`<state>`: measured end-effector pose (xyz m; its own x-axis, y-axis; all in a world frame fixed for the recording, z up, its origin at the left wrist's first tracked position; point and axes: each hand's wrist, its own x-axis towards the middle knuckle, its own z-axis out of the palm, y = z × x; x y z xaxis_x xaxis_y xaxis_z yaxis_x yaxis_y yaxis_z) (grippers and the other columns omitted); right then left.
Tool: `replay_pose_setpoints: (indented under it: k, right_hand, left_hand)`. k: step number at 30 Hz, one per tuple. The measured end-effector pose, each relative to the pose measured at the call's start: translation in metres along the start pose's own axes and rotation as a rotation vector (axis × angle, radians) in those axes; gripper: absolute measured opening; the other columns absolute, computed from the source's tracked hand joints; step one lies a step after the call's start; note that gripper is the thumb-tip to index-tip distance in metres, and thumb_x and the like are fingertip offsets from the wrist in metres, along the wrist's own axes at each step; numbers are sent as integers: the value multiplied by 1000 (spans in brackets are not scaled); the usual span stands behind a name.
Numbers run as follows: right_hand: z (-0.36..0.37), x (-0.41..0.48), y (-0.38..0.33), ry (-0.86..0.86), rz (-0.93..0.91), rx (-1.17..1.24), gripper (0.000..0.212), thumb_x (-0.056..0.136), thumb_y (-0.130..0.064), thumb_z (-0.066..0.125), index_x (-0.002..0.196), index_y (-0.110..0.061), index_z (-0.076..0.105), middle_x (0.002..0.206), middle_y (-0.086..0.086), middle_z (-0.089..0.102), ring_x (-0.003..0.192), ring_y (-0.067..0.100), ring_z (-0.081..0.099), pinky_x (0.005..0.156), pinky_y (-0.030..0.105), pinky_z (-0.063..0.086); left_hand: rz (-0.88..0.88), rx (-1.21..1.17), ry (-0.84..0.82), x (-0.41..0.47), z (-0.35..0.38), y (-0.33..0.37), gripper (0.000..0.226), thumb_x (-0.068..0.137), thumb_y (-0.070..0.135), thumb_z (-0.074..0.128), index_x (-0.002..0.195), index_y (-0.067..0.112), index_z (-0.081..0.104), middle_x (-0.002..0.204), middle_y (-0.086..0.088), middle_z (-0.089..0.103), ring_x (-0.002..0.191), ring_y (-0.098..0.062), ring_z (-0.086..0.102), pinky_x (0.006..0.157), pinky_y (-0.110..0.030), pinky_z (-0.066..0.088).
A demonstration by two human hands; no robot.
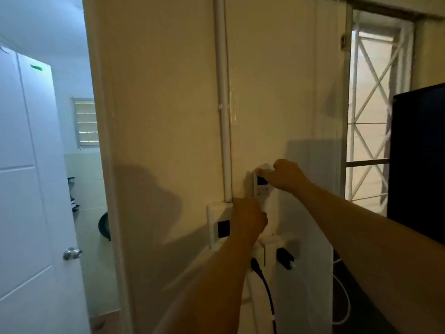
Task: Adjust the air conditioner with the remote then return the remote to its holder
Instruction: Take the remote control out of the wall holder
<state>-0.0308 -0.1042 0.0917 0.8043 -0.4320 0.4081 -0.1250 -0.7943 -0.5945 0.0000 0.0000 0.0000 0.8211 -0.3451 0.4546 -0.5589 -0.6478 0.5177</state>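
Note:
A white remote (263, 192) with a small screen stands upright against the cream wall, just right of a vertical white conduit. My right hand (285, 175) grips its top end, fingers curled over the upper edge. My left hand (249, 218) is closed around its lower end, which it hides. The holder itself is hidden behind the remote and my hands, so I cannot tell whether the remote sits in it. No air conditioner shows.
A white switch box (218, 225) sits left of my left hand. Below are wall sockets (277, 251) with a black plug and cable (265, 288). A dark screen (419, 160) stands at right before a barred window (370, 112). An open white door (29, 177) is at left.

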Motion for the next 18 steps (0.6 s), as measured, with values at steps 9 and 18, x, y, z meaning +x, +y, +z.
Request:
replay_pose_setpoints:
  k: [9,18]
  right_hand:
    - [20,31,7,67,-6,6,60,77,-54,68,103,0,67,98,15,67,91,31,66,72,32,53]
    - [24,42,0,111,-46,-58,53,63,-49,84,56,-13,45,67,6,56,67,24,60,57,29,50]
  left_hand:
    - [-9,199,40,26,18,-4,16,92,15,53,96,2,63,96,-16,68,88,-28,65,73,-30,47]
    - [-19,82,53,37,23,-11,13,90,13,57,93,2,64,102,-20,66,88,-27,64,62,-25,41]
